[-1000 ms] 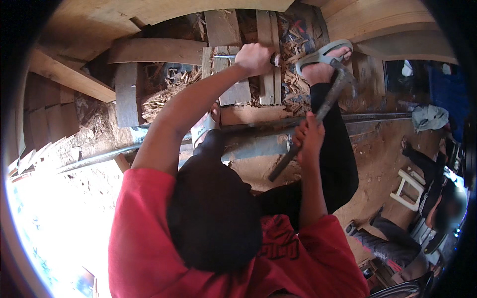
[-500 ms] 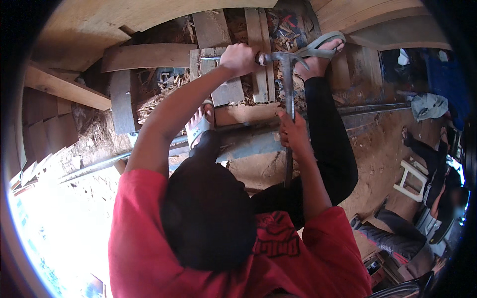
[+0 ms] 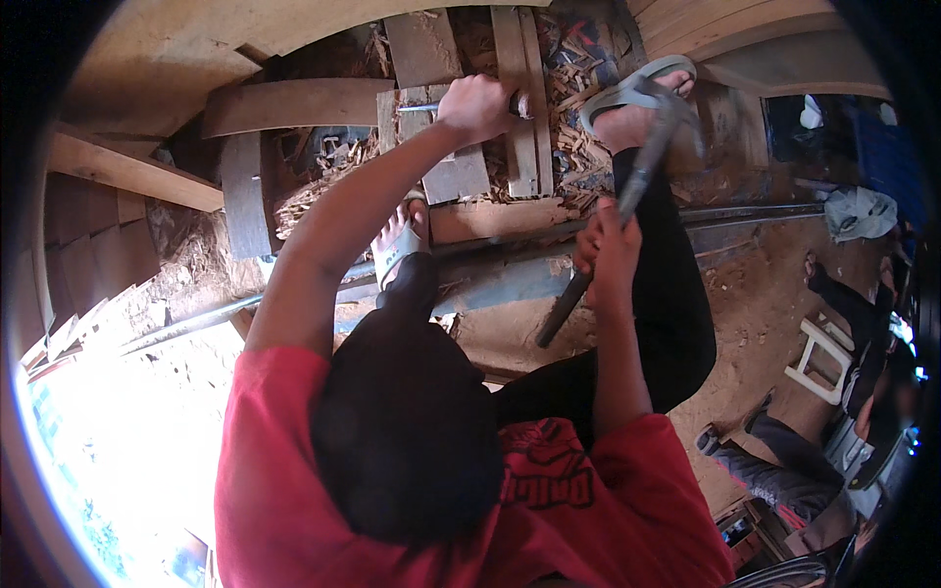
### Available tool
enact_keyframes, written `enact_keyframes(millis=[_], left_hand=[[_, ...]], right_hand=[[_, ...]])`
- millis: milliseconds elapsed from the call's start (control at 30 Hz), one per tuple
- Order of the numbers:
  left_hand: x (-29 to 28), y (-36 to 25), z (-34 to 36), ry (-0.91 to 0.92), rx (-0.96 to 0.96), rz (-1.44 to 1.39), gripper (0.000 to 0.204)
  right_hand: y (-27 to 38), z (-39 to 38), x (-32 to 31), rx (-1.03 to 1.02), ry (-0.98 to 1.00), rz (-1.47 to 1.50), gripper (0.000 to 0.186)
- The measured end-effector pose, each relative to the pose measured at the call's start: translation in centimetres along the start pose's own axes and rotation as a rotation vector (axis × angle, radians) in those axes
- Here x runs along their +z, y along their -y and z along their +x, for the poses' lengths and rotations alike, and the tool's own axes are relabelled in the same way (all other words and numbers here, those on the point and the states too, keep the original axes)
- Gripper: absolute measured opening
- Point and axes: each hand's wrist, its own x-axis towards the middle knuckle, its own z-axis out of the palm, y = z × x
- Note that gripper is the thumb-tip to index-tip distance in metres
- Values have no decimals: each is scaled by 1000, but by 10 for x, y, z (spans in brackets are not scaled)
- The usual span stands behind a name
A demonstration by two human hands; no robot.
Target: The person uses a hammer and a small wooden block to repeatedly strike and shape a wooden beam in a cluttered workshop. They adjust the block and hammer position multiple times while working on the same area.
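Observation:
My left hand is closed around the handle of a chisel. The thin metal blade points left over a short wooden board, and the worn butt of the handle sticks out on the right. Whether the blade's tip touches the wood, I cannot tell. My right hand grips a claw hammer around its shaft. Its head, slightly blurred, is tilted to the right, over my sandalled right foot and apart from the chisel. The dark lower end of the handle hangs below my fist.
Wood chips and loose boards lie about my feet. A long metal pipe runs across the ground. At the right are a white plastic stool, a pale cloth and other people's legs. Large timbers stand at the left.
The hammer has swung away to the right from the chisel's butt, its head now tilted outward. My right hand has moved slightly right and up with it. My left hand still holds the chisel.

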Motion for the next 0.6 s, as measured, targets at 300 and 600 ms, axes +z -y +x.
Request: enact_keyframes(millis=[300, 600], left_hand=[[-1, 6, -4, -55, -48, -35, 53], [5, 10, -6, 34, 6, 22, 56]], right_hand=[[-4, 8, 6, 64, -32, -125, 30], [-36, 41, -10, 7, 62, -564, 26]])
